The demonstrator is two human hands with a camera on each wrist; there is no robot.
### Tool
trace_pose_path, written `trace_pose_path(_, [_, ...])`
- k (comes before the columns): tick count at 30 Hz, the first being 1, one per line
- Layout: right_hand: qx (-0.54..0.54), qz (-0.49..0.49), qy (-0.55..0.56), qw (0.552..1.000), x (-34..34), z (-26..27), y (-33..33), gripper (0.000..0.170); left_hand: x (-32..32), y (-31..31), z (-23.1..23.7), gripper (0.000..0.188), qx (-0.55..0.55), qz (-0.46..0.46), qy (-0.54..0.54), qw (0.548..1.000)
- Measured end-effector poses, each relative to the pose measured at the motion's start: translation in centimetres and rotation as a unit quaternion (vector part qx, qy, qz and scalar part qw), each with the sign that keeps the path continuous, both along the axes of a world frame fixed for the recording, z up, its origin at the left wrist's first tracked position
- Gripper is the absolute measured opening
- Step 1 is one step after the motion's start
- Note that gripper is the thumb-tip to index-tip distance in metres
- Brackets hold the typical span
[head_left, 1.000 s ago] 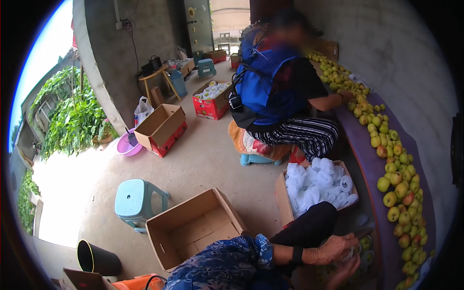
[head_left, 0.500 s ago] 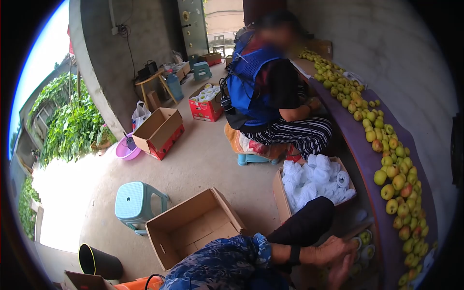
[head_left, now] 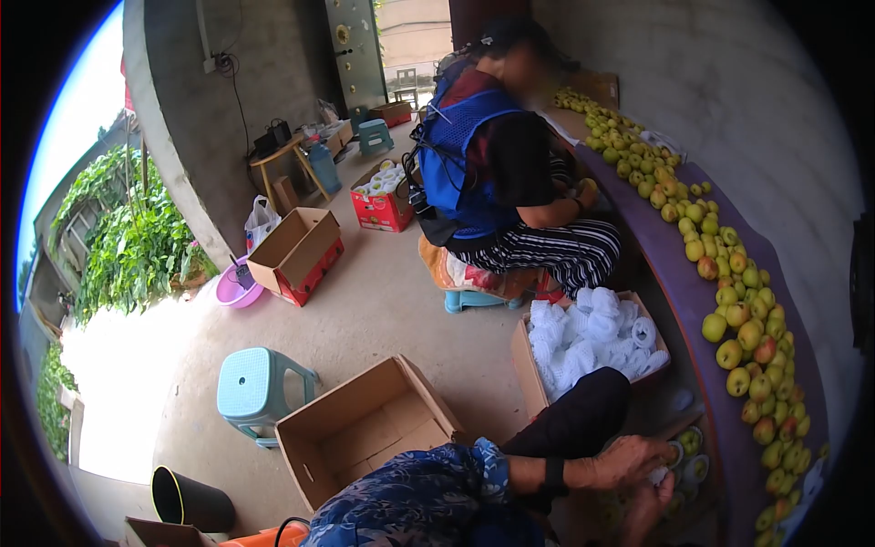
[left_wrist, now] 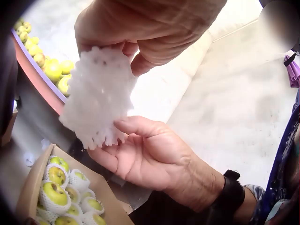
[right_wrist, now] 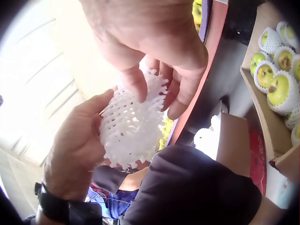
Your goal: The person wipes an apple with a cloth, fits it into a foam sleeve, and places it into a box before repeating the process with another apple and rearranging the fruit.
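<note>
Leftmost, the blue stool [head_left: 248, 378] stands beside the wide carton [head_left: 365, 428]; bare floor [head_left: 301, 314] shows beyond both, and offers the most room for the arms. Next, the supply box [head_left: 529, 369], heaped with spare nets [head_left: 583, 333], stands just past the black-clad knee [head_left: 583, 401]; reach over its rim from above.

To the right of the knee, the foam net [left_wrist: 101, 93] is held between both hands. The left hand [head_left: 624, 462] pinches one end between thumb and fingers; the right hand [head_left: 649, 510] pinches the opposite end, thumb on the face and fingers behind. No apple can be seen inside the net. The step appears to be spreading the net. Keep the left pinch steady, set the right thumb inside the toothed edge, and ease the wall outward evenly; a hard pull on one tooth could tear the foam.

Farther right, the packing box [left_wrist: 36, 185] with netted apples [left_wrist: 55, 193] sits low beside the hands; keep wrists above its wall. Rightmost, the table [head_left: 665, 255] carries loose apples [head_left: 729, 356] near its edge. The gap between knee and table looks narrow, so work above it and keep the elbows off the table edge
</note>
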State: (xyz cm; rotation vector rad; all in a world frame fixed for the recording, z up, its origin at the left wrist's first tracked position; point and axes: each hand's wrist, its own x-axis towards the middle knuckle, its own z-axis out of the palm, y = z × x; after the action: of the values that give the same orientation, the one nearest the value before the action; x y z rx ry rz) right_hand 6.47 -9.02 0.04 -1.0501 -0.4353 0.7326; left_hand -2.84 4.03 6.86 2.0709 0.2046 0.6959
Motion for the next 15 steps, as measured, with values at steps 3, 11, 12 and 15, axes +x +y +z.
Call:
trace_pose_path(3, [-0.025,-0.039,-0.082,0.996,0.7,-0.8,-0.2,0.041,0.5,0.3,-1.2,0.026,0.014,0.022,0.053,0.998])
trace_pose_path(11, [-0.035,-0.084,-0.182,0.979,0.3,-1.1,0.1,0.045,1.0,1.3,-2.5,0.028,0.141,0.019,0.227,0.964])
trace_pose_path(12, [-0.035,-0.117,-0.183,0.975,-0.1,-0.2,0.1,0.046,1.2,1.1,-3.6,0.028,0.172,0.040,0.194,0.965])
trace_pose_path(15, [-0.076,-0.178,-0.163,0.967,0.1,1.4,-0.5,0.048,0.4,2.4,-0.5,0.023,0.186,0.079,0.143,0.969])
